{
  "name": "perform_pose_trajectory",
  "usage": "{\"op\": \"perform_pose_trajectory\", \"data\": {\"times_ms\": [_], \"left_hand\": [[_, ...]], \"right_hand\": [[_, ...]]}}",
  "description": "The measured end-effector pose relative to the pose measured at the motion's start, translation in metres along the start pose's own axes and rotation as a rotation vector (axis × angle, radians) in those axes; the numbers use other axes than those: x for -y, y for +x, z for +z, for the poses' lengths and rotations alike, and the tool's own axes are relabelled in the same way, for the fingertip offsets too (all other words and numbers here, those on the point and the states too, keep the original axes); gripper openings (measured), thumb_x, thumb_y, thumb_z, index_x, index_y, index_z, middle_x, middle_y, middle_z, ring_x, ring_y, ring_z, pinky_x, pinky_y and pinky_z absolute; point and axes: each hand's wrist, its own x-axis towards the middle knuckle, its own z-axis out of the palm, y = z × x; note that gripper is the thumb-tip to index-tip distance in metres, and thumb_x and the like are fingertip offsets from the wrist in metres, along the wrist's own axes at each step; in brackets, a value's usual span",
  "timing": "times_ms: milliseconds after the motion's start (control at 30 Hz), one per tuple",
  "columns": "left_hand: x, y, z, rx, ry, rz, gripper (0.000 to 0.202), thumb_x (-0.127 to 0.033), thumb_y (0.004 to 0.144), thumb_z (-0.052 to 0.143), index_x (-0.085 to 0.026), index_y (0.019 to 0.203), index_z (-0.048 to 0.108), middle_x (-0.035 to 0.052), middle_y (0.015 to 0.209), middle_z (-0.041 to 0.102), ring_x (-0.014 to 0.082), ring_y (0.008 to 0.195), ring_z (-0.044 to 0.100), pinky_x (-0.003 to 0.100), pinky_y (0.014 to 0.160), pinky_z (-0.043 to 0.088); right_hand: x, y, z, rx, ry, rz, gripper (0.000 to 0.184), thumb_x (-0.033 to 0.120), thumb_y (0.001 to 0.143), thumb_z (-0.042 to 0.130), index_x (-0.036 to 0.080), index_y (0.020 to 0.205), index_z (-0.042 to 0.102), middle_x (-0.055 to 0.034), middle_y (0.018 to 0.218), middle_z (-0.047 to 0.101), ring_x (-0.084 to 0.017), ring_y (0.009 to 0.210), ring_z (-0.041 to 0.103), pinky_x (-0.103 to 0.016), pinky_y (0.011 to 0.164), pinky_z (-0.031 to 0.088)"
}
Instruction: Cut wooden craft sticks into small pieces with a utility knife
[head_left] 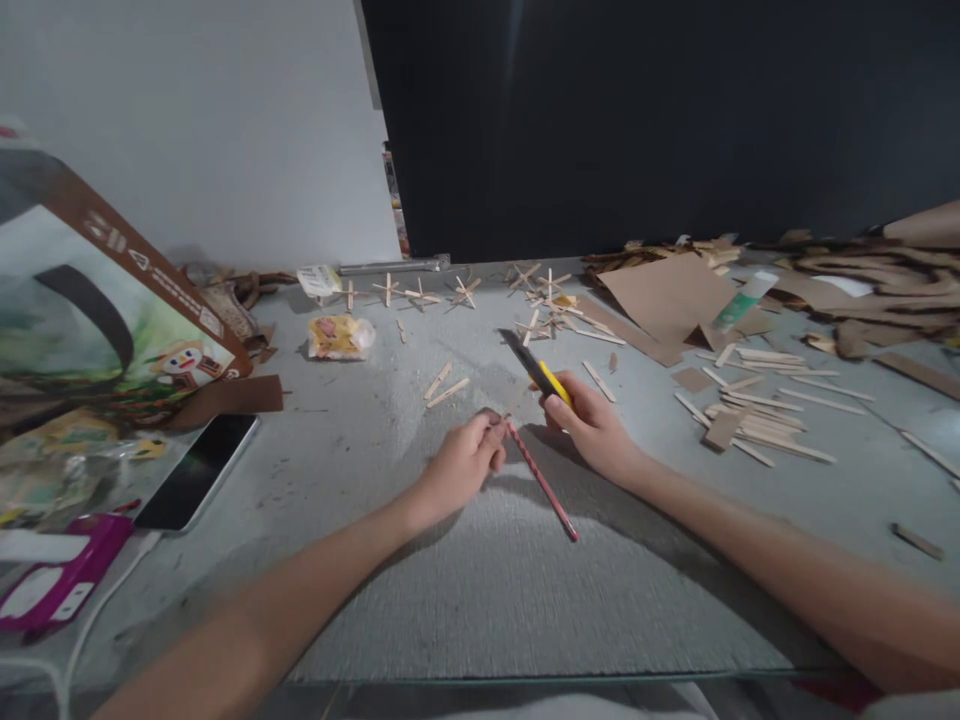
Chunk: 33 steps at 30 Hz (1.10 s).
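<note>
My right hand (589,420) is wrapped around a yellow and black utility knife (551,378), its dark blade end tilted up and away to the left. Beside it, my left hand (469,458) is closed in a pinch just above the table; whatever lies between the fingertips is hidden or too small to name. A red striped pencil (541,480) slants between the two hands, its far end right by my left fingertips. Whether they touch it I cannot tell. Ahead of my left hand lie two short wooden sticks (448,391).
Along the back stand several star-shaped stick pieces (465,291). At right are loose wooden sticks (765,420), cardboard (667,300) and a glue stick (744,300). A phone (199,472), a printed bag (150,300) and a yellow packet (341,338) lie left.
</note>
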Motion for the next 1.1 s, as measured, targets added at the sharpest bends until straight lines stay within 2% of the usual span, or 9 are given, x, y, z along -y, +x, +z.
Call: {"op": "perform_pose_trajectory", "data": {"times_ms": [67, 133, 267, 467, 767, 1100], "left_hand": [[0.003, 0.003, -0.002, -0.001, -0.152, -0.019, 0.036, -0.055, 0.104, 0.052, -0.023, 0.086, 0.048, -0.0071, 0.061, 0.043, 0.0105, 0.05, 0.035, 0.024, 0.049, 0.029], [0.004, 0.007, -0.006, -0.018, -0.284, -0.002, 0.042, -0.061, 0.1, 0.059, -0.024, 0.085, 0.045, -0.0087, 0.062, 0.036, 0.0095, 0.051, 0.032, 0.022, 0.048, 0.027], [0.005, 0.013, -0.012, -0.096, -0.399, 0.04, 0.049, -0.066, 0.093, 0.068, -0.023, 0.084, 0.046, -0.0096, 0.062, 0.032, 0.0085, 0.051, 0.029, 0.021, 0.046, 0.023], [0.008, 0.016, -0.014, -0.118, -0.454, 0.09, 0.051, -0.069, 0.092, 0.07, -0.023, 0.085, 0.049, -0.0097, 0.062, 0.031, 0.008, 0.049, 0.024, 0.022, 0.043, 0.018], [0.014, 0.017, -0.013, -0.115, -0.455, 0.108, 0.048, -0.066, 0.094, 0.07, -0.023, 0.086, 0.05, -0.0094, 0.064, 0.032, 0.0077, 0.049, 0.027, 0.02, 0.042, 0.02], [0.016, 0.017, -0.015, -0.091, -0.463, 0.112, 0.05, -0.069, 0.095, 0.066, -0.023, 0.087, 0.05, -0.0104, 0.061, 0.031, 0.0079, 0.048, 0.024, 0.02, 0.042, 0.019]], "right_hand": [[-0.007, 0.003, -0.007, 0.031, -0.117, -0.176, 0.04, 0.057, 0.107, 0.05, 0.022, 0.121, 0.064, -0.0044, 0.093, 0.065, -0.02, 0.081, 0.062, -0.034, 0.075, 0.05], [-0.014, 0.007, -0.014, 0.09, -0.208, -0.324, 0.035, 0.049, 0.11, 0.049, 0.023, 0.126, 0.065, -0.0081, 0.101, 0.066, -0.023, 0.09, 0.065, -0.036, 0.082, 0.052], [-0.021, 0.013, -0.02, 0.105, -0.304, -0.458, 0.034, 0.036, 0.111, 0.048, 0.026, 0.138, 0.065, -0.01, 0.106, 0.066, -0.025, 0.096, 0.066, -0.039, 0.087, 0.055], [-0.022, 0.012, -0.016, 0.107, -0.395, -0.422, 0.038, 0.035, 0.112, 0.047, 0.026, 0.145, 0.063, -0.0103, 0.106, 0.064, -0.025, 0.095, 0.065, -0.039, 0.087, 0.056], [-0.022, 0.012, -0.016, 0.102, -0.376, -0.387, 0.038, 0.036, 0.112, 0.047, 0.027, 0.144, 0.064, -0.01, 0.105, 0.064, -0.025, 0.094, 0.066, -0.04, 0.088, 0.057], [-0.011, 0.01, -0.015, 0.168, -0.392, -0.352, 0.04, 0.04, 0.113, 0.041, 0.024, 0.143, 0.062, -0.0102, 0.105, 0.065, -0.024, 0.089, 0.068, -0.037, 0.084, 0.057]]}}
